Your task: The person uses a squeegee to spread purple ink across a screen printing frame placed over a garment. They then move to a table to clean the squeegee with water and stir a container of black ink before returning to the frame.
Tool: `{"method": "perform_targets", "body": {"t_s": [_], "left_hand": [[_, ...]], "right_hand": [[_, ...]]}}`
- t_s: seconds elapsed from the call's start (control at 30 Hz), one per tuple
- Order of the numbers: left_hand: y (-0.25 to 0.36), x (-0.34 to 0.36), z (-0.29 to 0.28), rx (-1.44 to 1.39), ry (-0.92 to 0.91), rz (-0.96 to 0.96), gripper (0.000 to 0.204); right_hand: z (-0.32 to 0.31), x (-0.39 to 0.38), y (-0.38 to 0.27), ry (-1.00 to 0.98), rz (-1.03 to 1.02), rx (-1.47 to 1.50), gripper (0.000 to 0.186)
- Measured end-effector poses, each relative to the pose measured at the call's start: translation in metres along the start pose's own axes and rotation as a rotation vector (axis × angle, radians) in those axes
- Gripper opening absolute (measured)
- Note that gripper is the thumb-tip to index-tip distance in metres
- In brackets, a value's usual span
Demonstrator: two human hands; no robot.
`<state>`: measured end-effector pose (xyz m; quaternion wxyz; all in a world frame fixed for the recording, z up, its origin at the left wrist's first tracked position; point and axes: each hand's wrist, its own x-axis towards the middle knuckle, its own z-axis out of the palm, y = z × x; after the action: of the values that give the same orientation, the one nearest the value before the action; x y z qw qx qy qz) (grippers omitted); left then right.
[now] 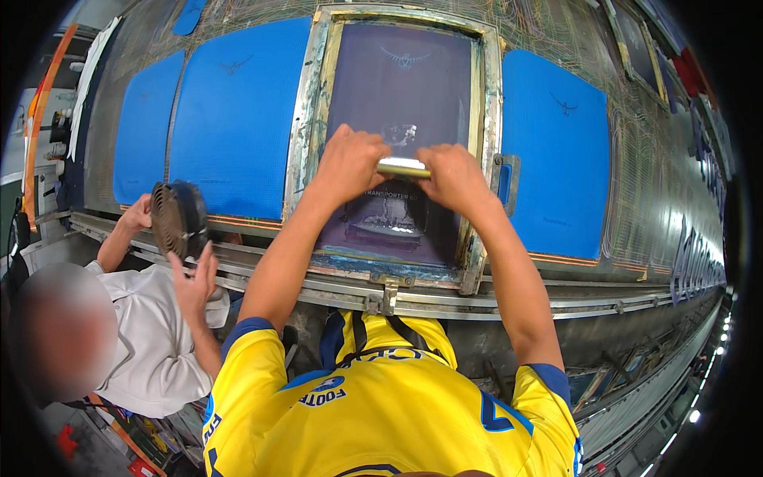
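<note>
A wooden-framed printing screen (314, 103) with a dark purple mesh lies on a long print table. Both my hands grip a pale wooden squeegee handle (403, 167) held across the middle of the mesh. My left hand (350, 159) wraps its left end and my right hand (455, 176) wraps its right end. The blade under the handle is hidden by my fingers. A light printed design shows on the mesh just below the squeegee.
Blue fabric panels (234, 119) (556, 151) lie left and right of the screen. A metal rail (509, 302) runs along the table's near edge. At my left a person in a white shirt (151, 342) holds a small round fan (176, 219).
</note>
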<state>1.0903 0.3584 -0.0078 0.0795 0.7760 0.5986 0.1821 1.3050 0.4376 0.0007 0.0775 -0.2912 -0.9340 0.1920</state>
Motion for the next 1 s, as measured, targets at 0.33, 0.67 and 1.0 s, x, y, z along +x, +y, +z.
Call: {"method": "perform_targets", "body": {"t_s": [0.33, 0.67, 1.0], "left_hand": [[0.041, -0.063, -0.003, -0.069, -0.051, -0.010, 0.024], [-0.003, 0.003, -0.005, -0.044, 0.034, 0.001, 0.018], [0.063, -0.104, 0.005, 0.003, 0.042, 0.018, 0.037]], "right_hand": [[0.012, -0.062, -0.046, -0.023, -0.006, 0.038, 0.023], [0.007, 0.002, -0.002, 0.074, -0.020, 0.005, 0.019], [-0.002, -0.089, -0.049, 0.074, 0.203, 0.317, 0.060]]}}
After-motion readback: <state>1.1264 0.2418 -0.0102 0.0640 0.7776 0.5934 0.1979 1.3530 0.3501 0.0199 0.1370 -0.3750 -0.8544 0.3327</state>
